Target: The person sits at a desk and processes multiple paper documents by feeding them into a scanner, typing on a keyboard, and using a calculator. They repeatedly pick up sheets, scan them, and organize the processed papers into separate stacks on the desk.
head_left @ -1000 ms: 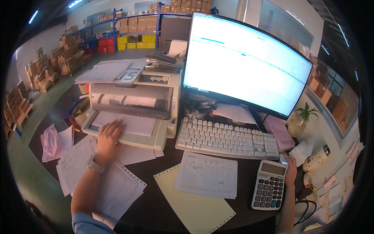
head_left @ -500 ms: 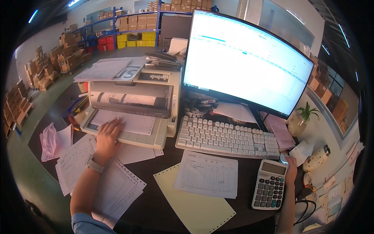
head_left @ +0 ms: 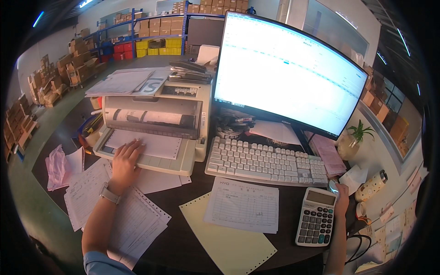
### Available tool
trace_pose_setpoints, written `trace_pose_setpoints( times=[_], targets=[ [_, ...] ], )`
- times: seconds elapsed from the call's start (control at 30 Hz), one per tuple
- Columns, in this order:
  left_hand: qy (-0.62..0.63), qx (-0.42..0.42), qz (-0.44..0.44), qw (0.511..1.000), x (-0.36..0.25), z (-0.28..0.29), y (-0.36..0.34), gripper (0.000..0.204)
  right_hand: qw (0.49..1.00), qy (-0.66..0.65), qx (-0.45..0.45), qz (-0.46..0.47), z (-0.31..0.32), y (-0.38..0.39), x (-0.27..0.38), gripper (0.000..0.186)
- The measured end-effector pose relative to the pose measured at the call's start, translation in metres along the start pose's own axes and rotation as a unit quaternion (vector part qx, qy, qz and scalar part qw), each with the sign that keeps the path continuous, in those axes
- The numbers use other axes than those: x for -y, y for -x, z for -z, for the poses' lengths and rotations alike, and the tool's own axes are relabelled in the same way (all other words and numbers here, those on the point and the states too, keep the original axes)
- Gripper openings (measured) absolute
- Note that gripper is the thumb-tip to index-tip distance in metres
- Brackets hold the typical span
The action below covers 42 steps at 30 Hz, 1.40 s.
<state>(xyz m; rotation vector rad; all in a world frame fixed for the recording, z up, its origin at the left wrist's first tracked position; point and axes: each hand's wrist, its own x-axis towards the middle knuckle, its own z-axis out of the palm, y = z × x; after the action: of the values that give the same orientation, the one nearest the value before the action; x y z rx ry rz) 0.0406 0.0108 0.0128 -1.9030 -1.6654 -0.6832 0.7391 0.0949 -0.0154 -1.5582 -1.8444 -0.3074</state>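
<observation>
Here I have the left hand (head_left: 127, 158) lying over the near left part of a white sheet (head_left: 158, 145), fingers extended and flat, pressing or resting rather than pinching. That sheet sits on the front tray of the printer (head_left: 153, 124), punched holes along its right edge. On the other side, the right hand (head_left: 341, 200) is over the mouse (head_left: 333, 186), just beside the calculator (head_left: 316, 217); how tightly those fingers close around it, I can't tell.

So where are we? My reading: the sheet is already laid at the printer's mouth, and the monitor (head_left: 291, 73) is lit with a page up. I see no clear print on the exposed part of the sheet, so I'd judge the printing not yet done. A filled form (head_left: 243, 206) lies on a yellow sheet (head_left: 229, 247) in front of the keyboard (head_left: 266, 161).

Now the blind spots: the sheet's far edge meets the printer's cover, and I can't tell whether it's caught inside. My left hand hides one corner, the mouse is mostly covered, and the screen's glare washes out its text.
</observation>
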Motion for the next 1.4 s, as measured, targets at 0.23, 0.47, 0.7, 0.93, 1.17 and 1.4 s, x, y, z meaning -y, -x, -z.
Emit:
trace_pose_setpoints(
  times=[0.23, 0.47, 0.7, 0.93, 1.17, 1.4],
  targets=[
    [-0.001, 0.003, -0.002, 1.000, 0.0003, -0.0003, -0.0003, 0.055, 1.000, -0.003, 0.008, -0.007, 0.0011, 0.0002, 0.0021, 0.034],
    [-0.001, 0.011, -0.004, 1.000, -0.0005, 0.0021, -0.0010, 0.052, 1.000, 0.008, 0.002, -0.004, -0.0008, 0.0005, -0.0003, 0.034],
    [-0.002, 0.004, -0.005, 1.000, 0.0008, 0.0004, -0.0001, 0.051, 1.000, 0.004, 0.010, -0.013, -0.0009, -0.0002, -0.0003, 0.035],
    [0.001, 0.002, -0.004, 1.000, -0.0009, 0.0006, -0.0003, 0.050, 1.000, 0.005, 0.011, -0.008, -0.0023, 0.0000, -0.0029, 0.035],
    [-0.006, 0.004, 0.001, 1.000, -0.0002, -0.0024, -0.0011, 0.052, 1.000, 0.002, 0.005, 0.010, 0.0019, 0.0003, -0.0014, 0.035],
    [-0.010, 0.023, 0.012, 1.000, 0.0036, -0.0052, 0.0021, 0.055, 0.999, 0.018, -0.020, -0.026, 0.0030, 0.0018, 0.0039, 0.036]
  ],
)
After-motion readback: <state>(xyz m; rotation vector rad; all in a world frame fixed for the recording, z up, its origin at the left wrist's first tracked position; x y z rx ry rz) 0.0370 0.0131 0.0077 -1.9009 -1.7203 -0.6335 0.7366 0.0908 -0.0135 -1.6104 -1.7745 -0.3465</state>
